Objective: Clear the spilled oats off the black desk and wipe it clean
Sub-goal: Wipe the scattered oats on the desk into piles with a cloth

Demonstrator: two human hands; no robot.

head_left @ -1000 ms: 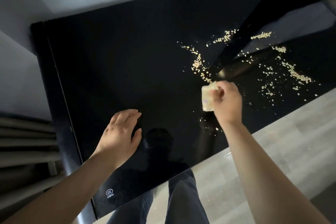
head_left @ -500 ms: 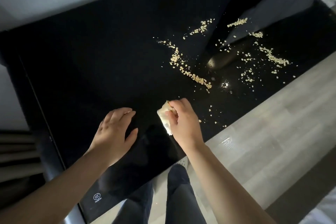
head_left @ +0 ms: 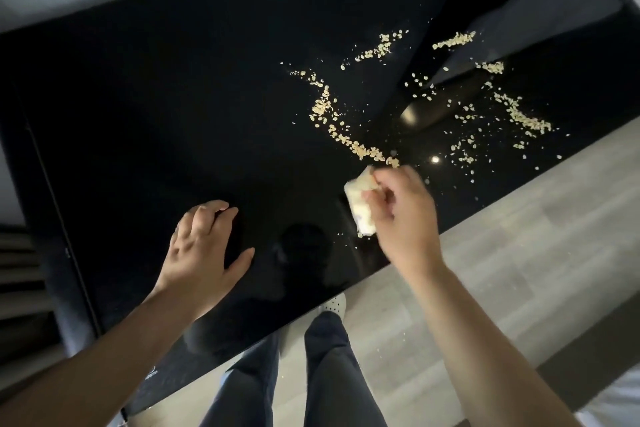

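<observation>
Light, loose oats are easily scattered; the soft wipe is pinched by the right hand, the left hand rested open on the surface.

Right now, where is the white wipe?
Head view: the wipe is pinched in the right hand, right of centre on the desk, beside the nearest oats.

Just one bit of print on show: a tiny pale printed mark at the near left corner of the glossy black desk. It looks like a short line of small letters, but it's too small and blurred to read. No other lettering is legible.
</observation>
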